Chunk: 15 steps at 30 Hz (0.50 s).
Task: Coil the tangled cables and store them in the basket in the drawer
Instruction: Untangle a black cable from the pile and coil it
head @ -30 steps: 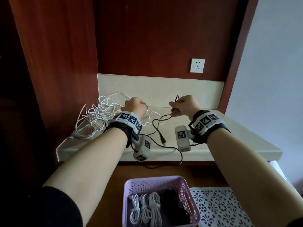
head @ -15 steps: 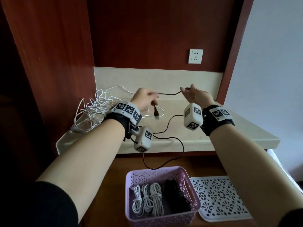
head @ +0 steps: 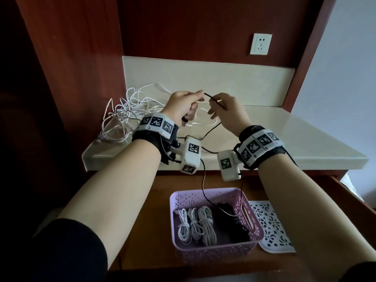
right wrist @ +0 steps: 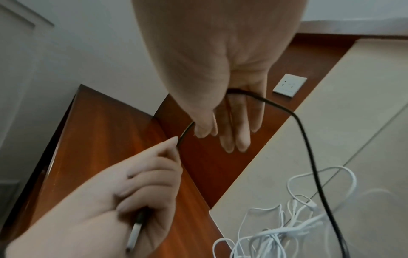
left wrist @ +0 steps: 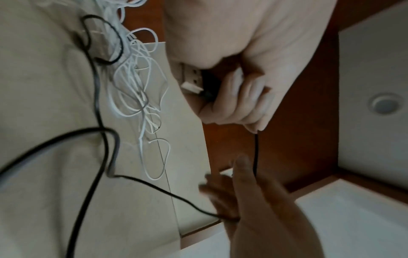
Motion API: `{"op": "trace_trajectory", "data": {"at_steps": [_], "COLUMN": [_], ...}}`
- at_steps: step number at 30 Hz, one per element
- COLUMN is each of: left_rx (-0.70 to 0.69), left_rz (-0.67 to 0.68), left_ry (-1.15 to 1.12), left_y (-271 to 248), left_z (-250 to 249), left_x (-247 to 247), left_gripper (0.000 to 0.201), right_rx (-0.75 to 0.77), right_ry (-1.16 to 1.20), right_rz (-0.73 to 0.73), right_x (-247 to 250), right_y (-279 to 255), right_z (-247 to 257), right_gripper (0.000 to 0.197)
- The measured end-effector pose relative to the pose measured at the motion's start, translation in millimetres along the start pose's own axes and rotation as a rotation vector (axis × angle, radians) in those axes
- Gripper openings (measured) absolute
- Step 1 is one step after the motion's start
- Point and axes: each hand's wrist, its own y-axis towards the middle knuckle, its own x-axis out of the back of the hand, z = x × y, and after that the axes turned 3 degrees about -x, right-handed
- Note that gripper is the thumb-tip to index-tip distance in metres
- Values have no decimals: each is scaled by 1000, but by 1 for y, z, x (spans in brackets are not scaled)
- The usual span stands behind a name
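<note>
Black cable [head: 211, 99] is the one being worked: a short taut span runs between both hands above the desk [head: 305, 139], and the slack drops off the front edge toward 6 o'clock, dipping into the lilac basket [head: 215, 251] in the open drawer [head: 146, 231].

Left hand [head: 183, 107]: fingers [left wrist: 238, 97] curled round the USB plug [left wrist: 192, 80], thumb and forefinger pinching the cable just past it. Judged reason: the plug end is anchored so loops can be laid against a fixed start.

Right hand [head: 227, 110]: thumb and forefinger lightly nip the cable, the other fingers [right wrist: 234, 139] straight and relaxed, the line passing across the palm. Probably a loose guide grip so the cable can slide while slack is gathered.

Pose: both forearms raised, wrists level, hands close together at 12 o'clock from the basket, knuckles up.

White tangle [head: 130, 110] lies on the desk at 9 o'clock of the left hand, untouched. Basket holds three white coils [head: 195, 224] and a dark bundle [head: 234, 224].

Judgement: first loop of the black cable not yet formed.
</note>
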Motion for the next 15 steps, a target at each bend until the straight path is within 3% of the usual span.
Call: {"op": "trace_trajectory", "data": {"at_steps": [3, 6, 8, 11, 15], "left_rx": [140, 227, 184, 76, -58], "left_rz": [23, 73, 128, 19, -183], "left_ry": [-328, -966, -1295, -1349, -1065], "left_y": [-5, -6, -5, -6, -7], "left_z": [11, 26, 36, 45, 40], "left_x": [15, 34, 46, 44, 27], "left_gripper": [32, 34, 27, 24, 33], "right_rx": [-40, -70, -55, -70, -42], "right_ry": [38, 147, 199, 79, -4], "right_rz": [-170, -104, -58, 29, 136], "right_x": [-5, -9, -12, -13, -5], "right_y": [-11, -26, -34, -37, -24], "right_z": [-11, -17, -23, -29, -24], "right_gripper": [25, 19, 13, 9, 9]}}
